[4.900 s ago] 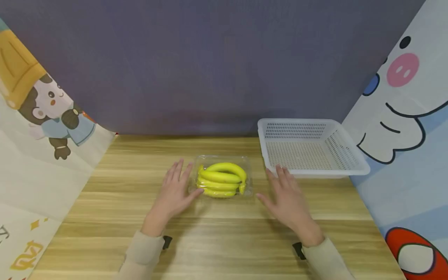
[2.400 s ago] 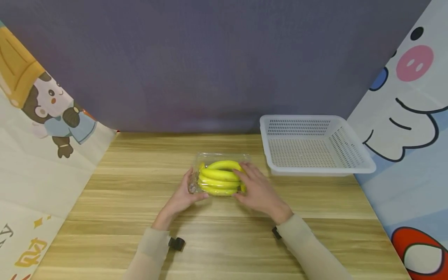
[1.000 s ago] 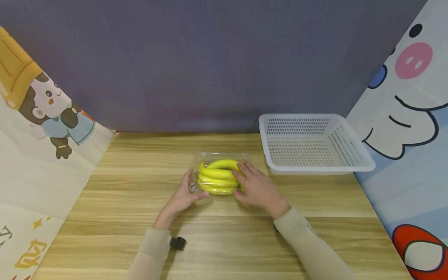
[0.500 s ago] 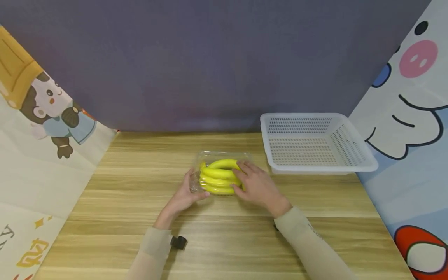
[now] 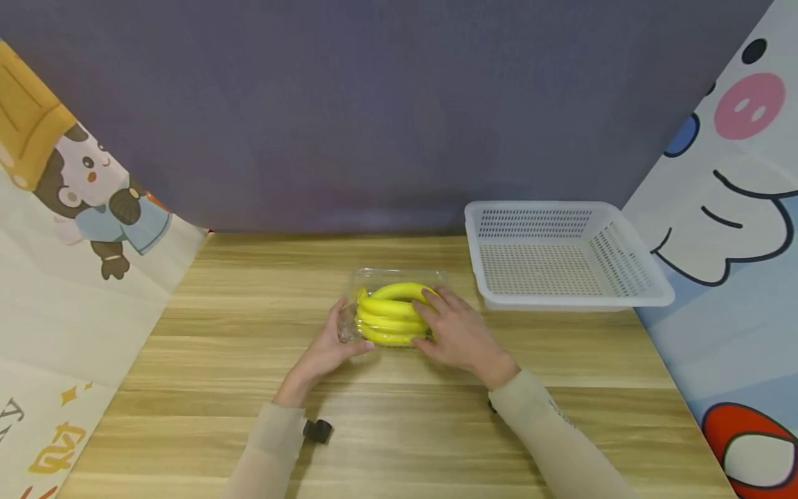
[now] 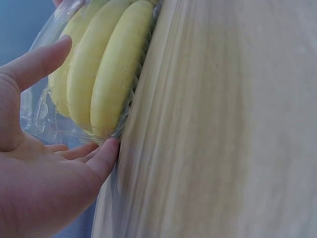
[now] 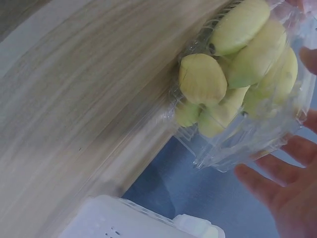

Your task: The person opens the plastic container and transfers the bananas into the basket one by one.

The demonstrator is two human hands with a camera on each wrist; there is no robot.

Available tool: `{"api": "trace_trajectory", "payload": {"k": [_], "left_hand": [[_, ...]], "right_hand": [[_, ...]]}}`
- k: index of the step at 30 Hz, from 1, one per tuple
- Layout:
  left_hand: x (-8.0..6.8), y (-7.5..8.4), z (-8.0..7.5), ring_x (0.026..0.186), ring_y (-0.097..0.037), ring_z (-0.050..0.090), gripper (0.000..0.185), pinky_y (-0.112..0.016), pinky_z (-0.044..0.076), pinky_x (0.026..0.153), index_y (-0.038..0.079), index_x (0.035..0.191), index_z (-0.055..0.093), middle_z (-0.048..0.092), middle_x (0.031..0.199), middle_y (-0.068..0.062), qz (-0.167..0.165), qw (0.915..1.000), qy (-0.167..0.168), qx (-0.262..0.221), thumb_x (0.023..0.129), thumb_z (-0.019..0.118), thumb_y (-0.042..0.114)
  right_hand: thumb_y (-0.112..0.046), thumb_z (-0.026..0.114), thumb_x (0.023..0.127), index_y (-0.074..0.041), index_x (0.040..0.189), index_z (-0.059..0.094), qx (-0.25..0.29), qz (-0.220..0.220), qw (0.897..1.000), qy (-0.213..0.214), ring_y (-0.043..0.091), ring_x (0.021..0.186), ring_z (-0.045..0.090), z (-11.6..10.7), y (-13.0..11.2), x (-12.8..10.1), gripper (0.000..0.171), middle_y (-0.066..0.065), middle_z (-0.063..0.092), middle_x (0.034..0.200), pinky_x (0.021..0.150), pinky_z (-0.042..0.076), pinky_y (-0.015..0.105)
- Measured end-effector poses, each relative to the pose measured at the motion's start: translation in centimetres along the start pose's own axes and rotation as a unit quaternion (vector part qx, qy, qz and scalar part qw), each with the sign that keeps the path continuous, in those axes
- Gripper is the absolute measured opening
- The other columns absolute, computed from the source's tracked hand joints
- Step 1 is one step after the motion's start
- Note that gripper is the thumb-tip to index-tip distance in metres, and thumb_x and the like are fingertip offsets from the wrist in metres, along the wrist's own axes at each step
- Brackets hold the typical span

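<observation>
Both hands are on the clear clamshell of bananas (image 5: pixel 393 315) mid-table: left hand (image 5: pixel 325 350) cups its left end with loosely curled fingers, right hand (image 5: pixel 460 334) curls over the right end. I'd lift level, gripping evenly. Long axis runs left-right, stems pointing right. White basket (image 5: pixel 630 299) sits beyond, right.

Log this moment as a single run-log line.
left hand: holds banana pack left end | right hand: on its right end | pack: on table | basket: empty

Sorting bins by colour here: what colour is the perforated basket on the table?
White, a plain perforated basket, clearest in the head view.
</observation>
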State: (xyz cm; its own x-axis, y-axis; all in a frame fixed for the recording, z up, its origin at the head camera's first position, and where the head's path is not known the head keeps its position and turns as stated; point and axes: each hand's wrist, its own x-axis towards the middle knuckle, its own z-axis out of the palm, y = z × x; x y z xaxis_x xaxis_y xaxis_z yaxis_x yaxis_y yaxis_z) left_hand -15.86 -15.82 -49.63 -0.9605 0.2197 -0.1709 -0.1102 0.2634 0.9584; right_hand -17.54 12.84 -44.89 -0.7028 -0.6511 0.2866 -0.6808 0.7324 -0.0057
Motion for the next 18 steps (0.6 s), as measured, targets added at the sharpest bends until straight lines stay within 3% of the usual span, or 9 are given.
{"api": "trace_trajectory", "payload": {"k": [9, 18], "left_hand": [[-0.07, 0.1, 0.01, 0.15, -0.045, 0.021, 0.122, -0.068, 0.017, 0.117, 0.017, 0.164, 0.001, 0.018, 0.166, -0.021, -0.004, 1.0, -0.005, 0.003, 0.079, 0.088, 0.03], [0.1, 0.01, 0.15, 0.149, -0.045, 0.025, 0.121, -0.062, 0.021, 0.119, 0.015, 0.164, 0.001, 0.016, 0.166, -0.024, -0.009, 0.9999, 0.002, -0.006, 0.08, 0.088, 0.026]], "right_hand": [[-0.048, 0.065, 0.091, -0.007, 0.136, 0.063, 0.008, -0.002, 1.0, 0.029, 0.043, 0.129, 0.054, 0.0, 0.54, 0.32, 0.061, 0.022, 0.058, 0.141, 0.107, 0.047, 0.055], [-0.049, 0.061, 0.094, -0.006, 0.134, 0.064, 0.026, 0.002, 0.999, 0.041, 0.044, 0.127, 0.056, -0.7, 0.91, 0.93, 0.059, 0.022, 0.061, 0.138, 0.104, 0.049, 0.057]]}}
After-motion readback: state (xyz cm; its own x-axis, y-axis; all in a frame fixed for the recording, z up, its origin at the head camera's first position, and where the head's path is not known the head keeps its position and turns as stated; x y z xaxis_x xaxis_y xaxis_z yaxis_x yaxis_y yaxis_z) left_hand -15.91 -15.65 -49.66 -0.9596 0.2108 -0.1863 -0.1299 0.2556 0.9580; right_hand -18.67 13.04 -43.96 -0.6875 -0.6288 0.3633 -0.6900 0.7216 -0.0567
